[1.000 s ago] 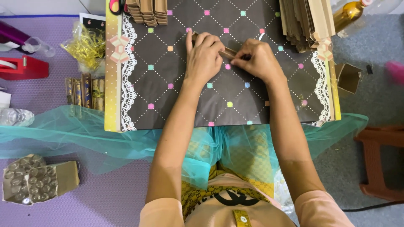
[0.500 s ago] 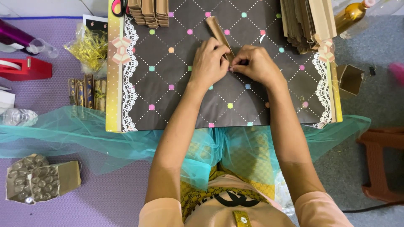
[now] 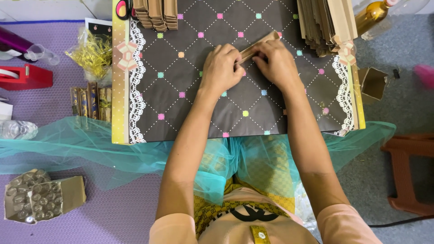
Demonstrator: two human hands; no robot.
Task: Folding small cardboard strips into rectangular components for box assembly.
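Brown folded cardboard strip (image 3: 258,45) pinched from both sides by left hand (image 3: 222,68) and right hand (image 3: 276,63), fingers (image 3: 235,56) pressed together, above dark diamond-patterned surface (image 3: 235,104); stacked brown cardboard pieces (image 3: 323,22) far right.

single head view, steeply downward, close above the patterned board (image 3: 190,90)

Left hand (image 3: 221,68), right hand (image 3: 276,63) pinch folded brown card strip (image 3: 258,44) flat on dark patterned board (image 3: 190,95).
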